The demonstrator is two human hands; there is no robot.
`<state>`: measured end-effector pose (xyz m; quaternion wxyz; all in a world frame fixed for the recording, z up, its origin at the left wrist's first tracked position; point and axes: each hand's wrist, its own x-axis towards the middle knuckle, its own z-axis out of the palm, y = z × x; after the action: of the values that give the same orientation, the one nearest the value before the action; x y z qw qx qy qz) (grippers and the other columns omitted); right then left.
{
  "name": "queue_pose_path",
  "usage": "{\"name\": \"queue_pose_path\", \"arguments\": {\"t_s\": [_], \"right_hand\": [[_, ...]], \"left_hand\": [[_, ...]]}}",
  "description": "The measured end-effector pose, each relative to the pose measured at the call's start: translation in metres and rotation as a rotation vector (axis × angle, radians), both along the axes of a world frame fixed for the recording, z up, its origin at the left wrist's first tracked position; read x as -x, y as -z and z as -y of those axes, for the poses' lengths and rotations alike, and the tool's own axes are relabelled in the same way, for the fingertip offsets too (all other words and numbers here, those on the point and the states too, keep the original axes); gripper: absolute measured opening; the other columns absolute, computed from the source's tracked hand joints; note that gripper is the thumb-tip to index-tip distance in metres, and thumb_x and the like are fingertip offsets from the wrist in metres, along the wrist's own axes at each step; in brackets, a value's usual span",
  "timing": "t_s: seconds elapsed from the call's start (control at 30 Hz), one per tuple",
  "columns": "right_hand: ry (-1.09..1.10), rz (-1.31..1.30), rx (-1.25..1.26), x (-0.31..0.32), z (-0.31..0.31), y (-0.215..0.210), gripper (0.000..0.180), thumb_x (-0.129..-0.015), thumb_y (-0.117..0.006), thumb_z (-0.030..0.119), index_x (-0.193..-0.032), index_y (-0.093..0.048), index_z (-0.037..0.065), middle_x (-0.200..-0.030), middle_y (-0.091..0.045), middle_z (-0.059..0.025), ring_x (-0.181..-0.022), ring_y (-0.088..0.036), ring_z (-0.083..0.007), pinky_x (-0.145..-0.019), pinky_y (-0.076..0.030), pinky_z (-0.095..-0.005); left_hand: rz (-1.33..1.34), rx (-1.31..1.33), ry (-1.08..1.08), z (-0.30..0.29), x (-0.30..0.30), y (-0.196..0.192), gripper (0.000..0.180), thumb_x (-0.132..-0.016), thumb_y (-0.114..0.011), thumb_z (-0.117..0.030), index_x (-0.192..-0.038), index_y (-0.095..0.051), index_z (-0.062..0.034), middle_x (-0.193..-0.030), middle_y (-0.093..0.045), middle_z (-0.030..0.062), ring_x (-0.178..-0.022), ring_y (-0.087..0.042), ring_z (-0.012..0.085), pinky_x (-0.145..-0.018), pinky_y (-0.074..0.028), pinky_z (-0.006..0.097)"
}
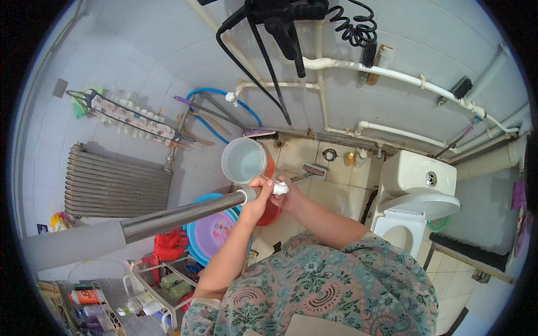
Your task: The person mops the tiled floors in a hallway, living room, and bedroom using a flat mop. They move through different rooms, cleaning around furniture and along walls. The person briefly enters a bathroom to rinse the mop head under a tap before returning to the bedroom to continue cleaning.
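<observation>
Left hand [256, 203] wrapped around the end of a metal pole [179, 215]; right hand [282, 189] pinching a small white cap [281, 188]. Grey plastic jug [242, 161] just above both, over stacked basins [212, 231].

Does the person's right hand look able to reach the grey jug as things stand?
Probably yes: the right hand, pinching something small and white, sits just below the grey jug, which the left hand appears to hold up beside it; nothing lies between.

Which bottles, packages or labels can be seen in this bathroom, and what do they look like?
Orange-and-white bottle: lying on the wire rack at lower left, label too small to make out.
Clear bottle with a yellow-green label: lying beside it on the same rack.
Small dark blue tag: on the left wall, below the radiator.
No screens show.
</observation>
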<state>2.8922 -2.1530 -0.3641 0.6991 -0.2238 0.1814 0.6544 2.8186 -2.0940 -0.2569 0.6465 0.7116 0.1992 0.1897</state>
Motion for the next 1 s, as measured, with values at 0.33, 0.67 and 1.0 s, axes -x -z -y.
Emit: {"name": "queue_pose_path", "arguments": {"t_s": [0.33, 0.67, 1.0], "right_hand": [[0.015, 1.836, 0.628, -0.130, 0.024, -0.020, 0.029, -0.084, -0.053, 0.028, -0.100, -0.059, 0.005, -0.089, -0.062, -0.0159, -0.083, -0.060, -0.0315, -0.075, -0.047, -0.0369], [0.326, 3.027, 0.668, -0.216, -0.006, -0.182, 0.061, -0.071, -0.050, 0.002, -0.131, -0.040, 0.009, -0.142, -0.029, 0.0006, -0.131, -0.025, -0.0205, -0.107, -0.022, -0.0369], [-0.115, 3.277, 0.915, -0.253, 0.010, -0.170, 0.068, -0.074, -0.048, 0.004, -0.138, -0.027, 0.013, -0.147, -0.017, 0.0044, -0.133, -0.021, -0.0147, -0.109, -0.018, -0.0344]], "left_hand": [[-0.061, -0.017, -0.014, -0.017, -0.017, 0.002, 0.019, -0.089, -0.054, -0.013, -0.072, -0.048, -0.0053, -0.069, -0.049, -0.0025, -0.063, -0.041, 0.0050, -0.058, -0.034, 0.022], [-0.028, -0.024, -0.065, -0.019, -0.041, -0.003, 0.021, -0.088, -0.056, -0.014, -0.070, -0.048, -0.0063, -0.065, -0.048, -0.0038, -0.061, -0.040, 0.0052, -0.057, -0.034, 0.022], [-0.100, 0.043, -0.120, -0.025, -0.037, -0.006, 0.022, -0.088, -0.052, -0.012, -0.068, -0.043, -0.0063, -0.069, -0.046, 0.0001, -0.069, -0.042, 0.0095, -0.066, -0.035, 0.025]]}}
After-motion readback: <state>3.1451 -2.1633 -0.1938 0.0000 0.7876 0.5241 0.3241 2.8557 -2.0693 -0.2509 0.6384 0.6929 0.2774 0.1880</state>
